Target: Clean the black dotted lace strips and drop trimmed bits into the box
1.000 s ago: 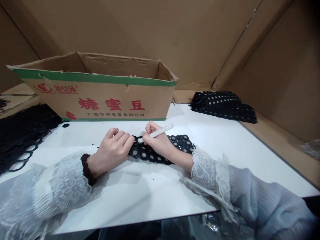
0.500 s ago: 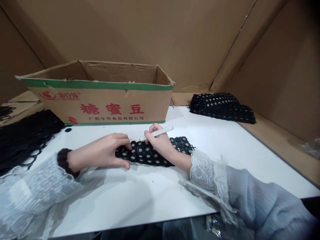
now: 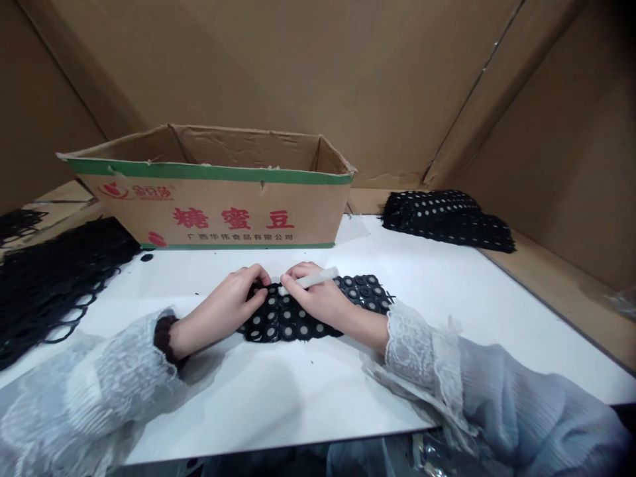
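Observation:
On the white table lies a black sheet of round pieces [image 3: 288, 324], each with a pale dot at its centre. At its left end, my left hand [image 3: 233, 301] is closed, thumb and index finger pinching the far edge. My right hand [image 3: 322, 301] rests over the middle of the sheet. It grips a white pen-shaped tool [image 3: 318, 275], slanted with its lower end toward the left fingertips. The tool's tip is close to the sheet's far edge; whether it touches cannot be made out. My right palm and wrist hide part of the sheet.
Behind the hands stands an open cardboard box [image 3: 238, 215] with a green rim and red lettering. A pile of black cut-out netting [image 3: 54, 278] lies at left. More dotted black sheets [image 3: 447, 218] are stacked at the back right. Cardboard walls [image 3: 298, 79] enclose the table.
My left hand has shifted right and its spread thumb has closed toward the index finger at the sheet's far edge. The white tool has dipped lower and moved slightly left.

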`<action>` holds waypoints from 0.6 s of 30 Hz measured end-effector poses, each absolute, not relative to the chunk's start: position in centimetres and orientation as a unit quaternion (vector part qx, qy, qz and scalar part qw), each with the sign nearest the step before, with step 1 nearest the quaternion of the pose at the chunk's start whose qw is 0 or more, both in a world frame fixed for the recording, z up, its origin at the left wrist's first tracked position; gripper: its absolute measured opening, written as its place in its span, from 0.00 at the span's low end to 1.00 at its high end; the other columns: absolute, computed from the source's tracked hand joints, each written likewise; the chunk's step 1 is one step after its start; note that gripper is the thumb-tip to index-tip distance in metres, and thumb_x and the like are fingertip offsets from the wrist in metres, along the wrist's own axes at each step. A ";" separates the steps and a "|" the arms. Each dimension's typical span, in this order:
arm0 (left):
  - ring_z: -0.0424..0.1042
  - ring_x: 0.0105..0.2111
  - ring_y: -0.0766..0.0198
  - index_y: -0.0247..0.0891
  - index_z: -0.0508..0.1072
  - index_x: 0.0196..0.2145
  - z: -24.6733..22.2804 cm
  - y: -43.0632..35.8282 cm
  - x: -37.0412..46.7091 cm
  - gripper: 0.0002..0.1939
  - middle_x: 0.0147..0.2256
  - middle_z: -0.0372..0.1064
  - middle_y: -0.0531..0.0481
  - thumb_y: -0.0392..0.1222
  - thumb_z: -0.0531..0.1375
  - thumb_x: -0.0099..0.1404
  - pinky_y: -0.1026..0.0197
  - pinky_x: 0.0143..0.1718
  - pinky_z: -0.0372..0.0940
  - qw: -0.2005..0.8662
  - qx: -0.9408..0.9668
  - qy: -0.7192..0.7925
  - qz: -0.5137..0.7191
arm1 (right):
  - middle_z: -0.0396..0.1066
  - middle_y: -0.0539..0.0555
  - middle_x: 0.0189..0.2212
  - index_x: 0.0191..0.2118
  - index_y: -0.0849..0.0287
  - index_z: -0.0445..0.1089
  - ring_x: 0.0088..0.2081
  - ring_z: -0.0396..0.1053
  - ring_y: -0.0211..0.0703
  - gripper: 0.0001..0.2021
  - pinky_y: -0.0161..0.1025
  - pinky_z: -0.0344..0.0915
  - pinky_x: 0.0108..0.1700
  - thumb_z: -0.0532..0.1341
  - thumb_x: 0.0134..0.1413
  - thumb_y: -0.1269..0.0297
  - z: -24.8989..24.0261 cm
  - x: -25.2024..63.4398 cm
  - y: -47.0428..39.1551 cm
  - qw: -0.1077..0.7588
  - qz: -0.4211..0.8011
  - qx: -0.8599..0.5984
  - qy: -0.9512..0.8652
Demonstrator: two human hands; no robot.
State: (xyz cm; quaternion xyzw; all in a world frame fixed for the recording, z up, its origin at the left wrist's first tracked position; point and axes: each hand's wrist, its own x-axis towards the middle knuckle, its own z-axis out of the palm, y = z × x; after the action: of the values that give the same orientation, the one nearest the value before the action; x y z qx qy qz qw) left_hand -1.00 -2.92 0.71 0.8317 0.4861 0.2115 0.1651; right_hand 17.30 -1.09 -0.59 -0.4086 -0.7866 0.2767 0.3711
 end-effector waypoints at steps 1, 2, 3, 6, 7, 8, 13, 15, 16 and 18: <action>0.66 0.37 0.61 0.38 0.61 0.36 0.7 -2.8 -1.0 0.05 0.34 0.66 0.50 0.38 0.49 0.62 0.56 0.40 0.61 0.212 0.817 0.486 0.228 | 0.66 0.51 0.26 0.22 0.58 0.61 0.35 0.64 0.40 0.14 0.38 0.58 0.42 0.51 0.56 0.60 -0.6 17.4 -1.1 0.374 0.294 -0.408 -0.780; 0.67 0.37 0.62 0.39 0.60 0.38 0.7 -2.6 -1.0 0.06 0.34 0.66 0.51 0.38 0.49 0.61 0.57 0.40 0.61 0.252 0.800 0.486 0.245 | 0.65 0.51 0.26 0.23 0.58 0.62 0.33 0.64 0.40 0.15 0.38 0.59 0.40 0.50 0.57 0.58 -0.6 17.4 -1.2 0.377 0.311 -0.409 -0.771; 0.67 0.37 0.62 0.39 0.60 0.40 0.7 -2.5 -0.9 0.08 0.35 0.67 0.51 0.38 0.50 0.61 0.57 0.40 0.61 0.286 0.782 0.489 0.261 | 0.65 0.51 0.26 0.24 0.58 0.63 0.32 0.64 0.39 0.16 0.37 0.59 0.38 0.49 0.58 0.57 -0.6 17.5 -1.2 0.379 0.327 -0.411 -0.762; 0.67 0.39 0.60 0.40 0.58 0.45 0.7 -2.1 -1.0 0.14 0.35 0.67 0.51 0.40 0.51 0.60 0.56 0.41 0.60 0.374 0.723 0.507 0.282 | 0.66 0.51 0.26 0.27 0.58 0.66 0.32 0.64 0.39 0.17 0.37 0.59 0.37 0.49 0.58 0.55 -0.7 17.6 -1.1 0.394 0.358 -0.417 -0.737; 0.67 0.39 0.60 0.40 0.58 0.45 0.7 -2.1 -1.0 0.15 0.35 0.67 0.51 0.41 0.52 0.60 0.56 0.41 0.60 0.400 0.708 0.509 0.283 | 0.67 0.51 0.26 0.27 0.59 0.67 0.32 0.65 0.40 0.17 0.37 0.59 0.37 0.49 0.58 0.54 -0.8 17.6 -1.0 0.401 0.366 -0.419 -0.728; 0.67 0.39 0.60 0.40 0.58 0.46 0.6 -2.0 -1.1 0.16 0.35 0.67 0.51 0.42 0.52 0.60 0.56 0.41 0.60 0.422 0.697 0.506 0.285 | 0.67 0.51 0.26 0.27 0.59 0.68 0.31 0.65 0.39 0.18 0.37 0.60 0.38 0.49 0.57 0.54 -0.9 17.6 -0.9 0.408 0.374 -0.421 -0.719; 0.66 0.39 0.61 0.40 0.59 0.47 0.5 -1.5 -1.5 0.19 0.35 0.66 0.51 0.45 0.55 0.59 0.58 0.42 0.59 0.464 0.700 0.469 0.275 | 0.68 0.51 0.26 0.27 0.59 0.69 0.31 0.65 0.39 0.18 0.37 0.61 0.37 0.49 0.57 0.54 -1.1 17.6 -0.6 0.431 0.412 -0.434 -0.675; 0.66 0.38 0.62 0.40 0.59 0.48 0.7 -1.5 -1.5 0.19 0.35 0.66 0.52 0.46 0.55 0.59 0.59 0.41 0.59 0.459 0.706 0.466 0.272 | 0.67 0.51 0.25 0.26 0.59 0.68 0.31 0.65 0.38 0.18 0.36 0.60 0.37 0.49 0.57 0.55 -1.1 17.6 -0.7 0.427 0.405 -0.437 -0.680; 0.66 0.37 0.62 0.41 0.59 0.48 0.8 -1.5 -1.5 0.20 0.34 0.65 0.52 0.46 0.55 0.59 0.59 0.41 0.59 0.454 0.709 0.466 0.271 | 0.67 0.50 0.25 0.25 0.59 0.67 0.31 0.64 0.38 0.18 0.36 0.60 0.36 0.49 0.57 0.55 -1.1 17.6 -0.7 0.422 0.395 -0.437 -0.689; 0.66 0.37 0.63 0.41 0.59 0.49 0.9 -1.7 -1.4 0.19 0.33 0.65 0.52 0.45 0.55 0.60 0.60 0.40 0.59 0.432 0.722 0.467 0.274 | 0.65 0.50 0.23 0.24 0.59 0.64 0.29 0.63 0.38 0.18 0.37 0.59 0.36 0.49 0.58 0.55 -1.0 17.5 -0.9 0.410 0.367 -0.435 -0.713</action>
State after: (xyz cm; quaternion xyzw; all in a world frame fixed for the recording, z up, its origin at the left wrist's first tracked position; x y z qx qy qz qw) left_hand -1.40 -1.67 0.93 0.7217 0.4667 0.2736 0.4318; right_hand 17.53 -0.87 -0.99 -0.4347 -0.7128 0.3671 0.4102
